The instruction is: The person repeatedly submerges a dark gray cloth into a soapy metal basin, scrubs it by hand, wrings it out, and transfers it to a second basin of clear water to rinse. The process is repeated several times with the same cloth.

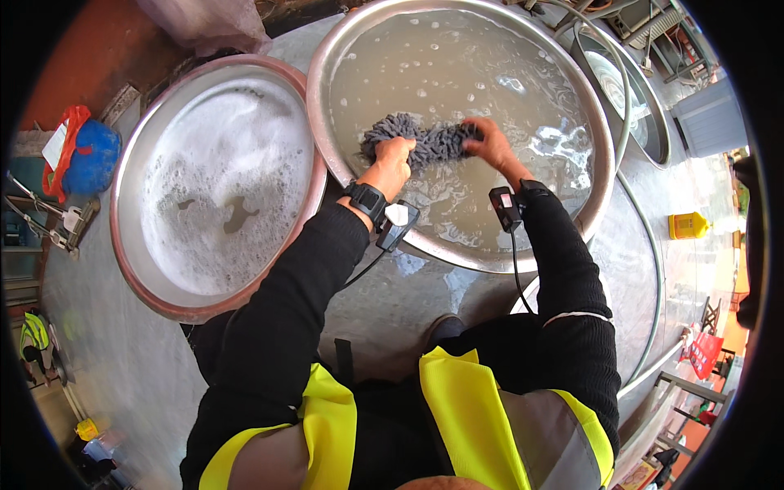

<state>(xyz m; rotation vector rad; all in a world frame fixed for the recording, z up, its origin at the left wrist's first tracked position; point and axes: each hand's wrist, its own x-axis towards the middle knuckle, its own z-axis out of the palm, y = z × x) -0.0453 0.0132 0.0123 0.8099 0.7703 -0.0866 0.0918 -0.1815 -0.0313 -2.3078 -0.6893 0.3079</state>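
A grey, shaggy chenille cloth (pixel 437 145) is stretched between my hands, bunched up over a large metal basin (pixel 599 175) of murky water. My left hand (pixel 392 166) is closed around its left part. At the other end, my right hand (pixel 493 148) grips the cloth, the fingers slightly blurred and partly behind it. The cloth hangs at or just above the water, and I cannot tell whether it touches the surface. Foam specks float on the water (pixel 441 69).
To the left stands a second basin (pixel 122 237) full of white suds. A blue bucket (pixel 91 159) is beyond it. At right are a metal tub (pixel 663 147), a hose (pixel 656 269), a yellow jug (pixel 689 225) and a pale plastic bin (pixel 709 122). Wrist devices carry cables.
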